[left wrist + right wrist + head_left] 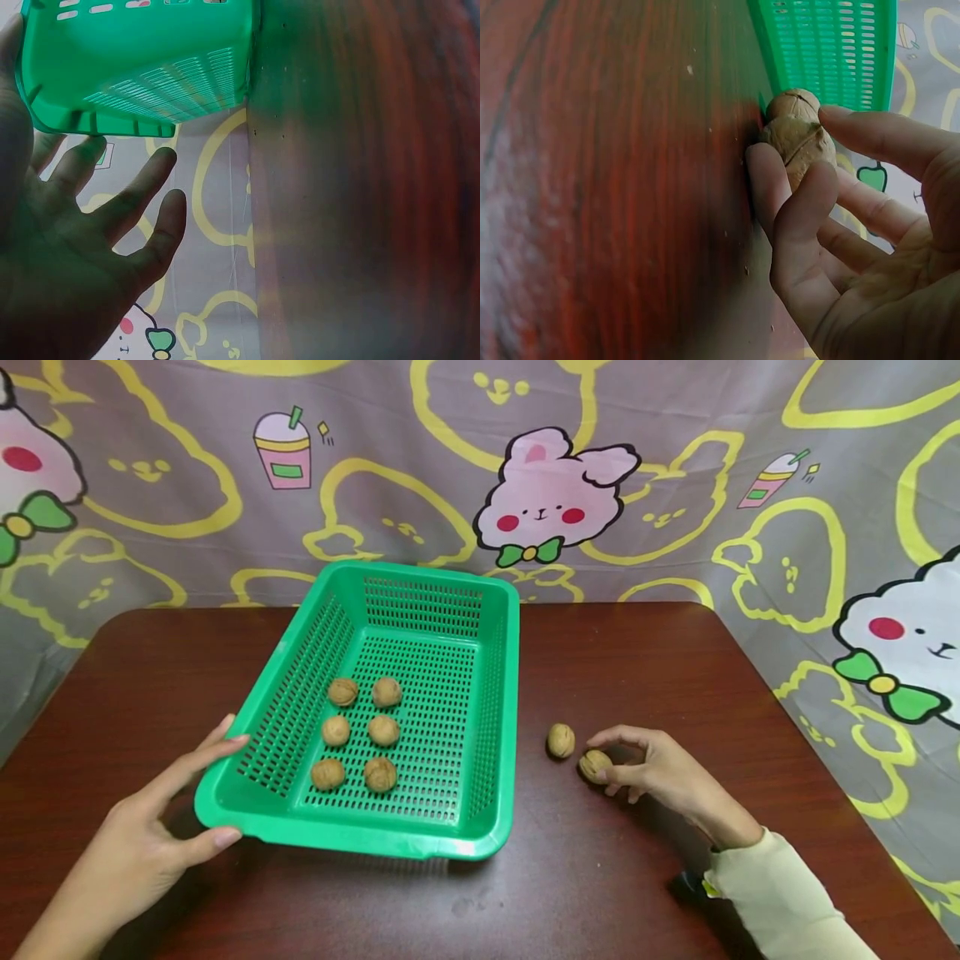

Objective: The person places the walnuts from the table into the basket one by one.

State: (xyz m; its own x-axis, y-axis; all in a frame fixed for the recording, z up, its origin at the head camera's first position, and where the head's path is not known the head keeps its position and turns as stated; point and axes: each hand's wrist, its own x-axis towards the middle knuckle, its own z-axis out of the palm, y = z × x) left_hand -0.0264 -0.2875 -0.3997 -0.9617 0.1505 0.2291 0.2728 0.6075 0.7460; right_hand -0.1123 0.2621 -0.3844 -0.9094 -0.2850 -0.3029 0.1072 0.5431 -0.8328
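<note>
A green plastic basket [507, 710] stands on the table, with several walnuts [384, 731] lying in two columns on its slotted floor. At its near left corner my left hand [142, 835] touches the rim, thumb in front and fingers along the side. The left wrist view shows that hand's fingers [142, 191] spread and fairly straight below the basket's rim. Right of the basket, my right hand [667, 777] pinches a walnut [595, 766] between thumb and fingers, low at the tabletop. Just left of it another walnut [561, 741] lies on the table, partly hidden behind the pinched one in the right wrist view.
The dark reddish-brown wooden table [600, 660] reaches back to a grey cloth [675, 410] printed with cartoon animals and drinks. A small dark object [688, 887] shows beside the right sleeve; its kind is unclear.
</note>
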